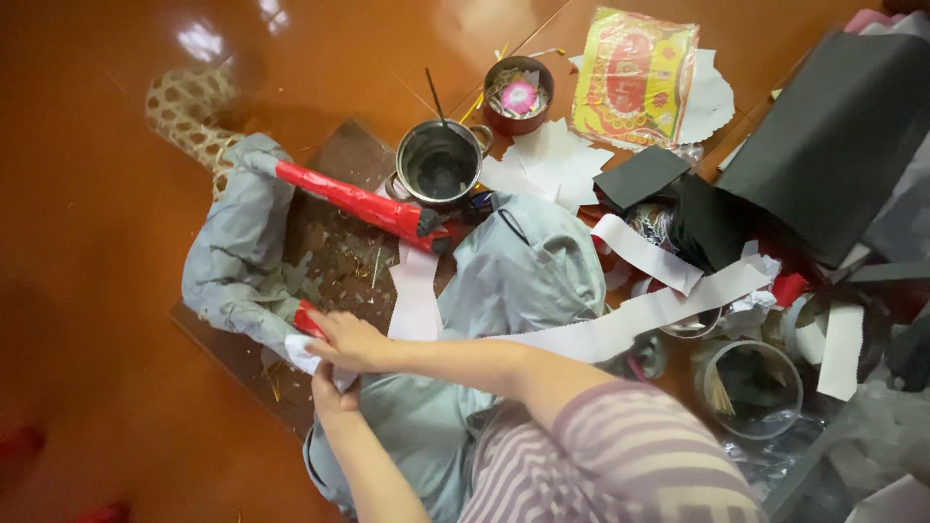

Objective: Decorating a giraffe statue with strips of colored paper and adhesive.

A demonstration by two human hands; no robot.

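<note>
1. Both hands meet low and left of the middle. My right hand [351, 339] lies on top, its fingers closed on a scrap of white paper [300, 353] at the short red-wrapped end [307, 320] that pokes out beside my grey trouser leg [232, 261]. My left hand [333, 392] comes up from below and touches the same spot. Its fingers are covered, so I cannot tell whether they grip or only steady.
2. I judge the step in hand to be binding white paper round that red end. It calls for keeping the paper taut against the red while it is pressed down.
3. Further left, my patterned sock [189, 102] rests on the glossy brown floor [87, 242].
4. Moving right, a long red-wrapped stick [354, 201] crosses a dark board [339, 155] toward a metal pot [438, 163].
5. Beyond it stands a small red cup [518, 95]. Then come a yellow-and-red packet [635, 77], loose white strips [644, 312] and black sheets [833, 126].
6. Whether the two red pieces join under my leg is hidden. At the right edge a clear jar [751, 387] holds something I cannot make out.
</note>
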